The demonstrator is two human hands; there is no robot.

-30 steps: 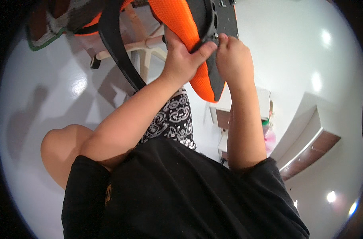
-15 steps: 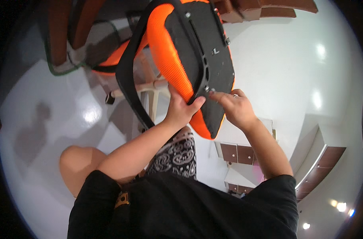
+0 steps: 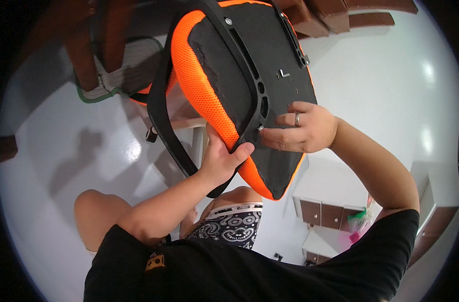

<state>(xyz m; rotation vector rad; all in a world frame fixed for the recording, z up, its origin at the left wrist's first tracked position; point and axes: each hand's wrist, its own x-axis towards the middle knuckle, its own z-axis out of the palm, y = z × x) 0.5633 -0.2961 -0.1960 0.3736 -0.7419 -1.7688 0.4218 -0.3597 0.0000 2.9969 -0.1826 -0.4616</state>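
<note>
An orange mesh chair seat [image 3: 189,63] is tilted up so its black underside [image 3: 219,70] faces me. A black armrest [image 3: 161,116] loops off its left side, its slotted bracket [image 3: 249,63] lying along the underside. My left hand [image 3: 222,156] is closed round the seat's lower left edge, thumb over the bracket's end. With bent fingers, my right hand [image 3: 302,128], wearing a ring, pinches at a small silver bolt [image 3: 260,129] in the bracket. Another bolt [image 3: 228,21] sits at the bracket's upper end. An L-shaped hex key [image 3: 284,74] rests on the underside.
Brown wooden furniture legs [image 3: 83,60] stand at the upper left over a green-edged grey mat [image 3: 101,93]. A pale chair base [image 3: 189,122] shows behind the seat. More brown wooden legs [image 3: 335,17] are at the top right. White-and-brown cabinets [image 3: 320,214] stand lower right.
The seat appears larger and lower in view. My right hand has turned, its forearm swinging outward to the right, while its fingertips stay by the bolt. My left hand keeps its hold.
</note>
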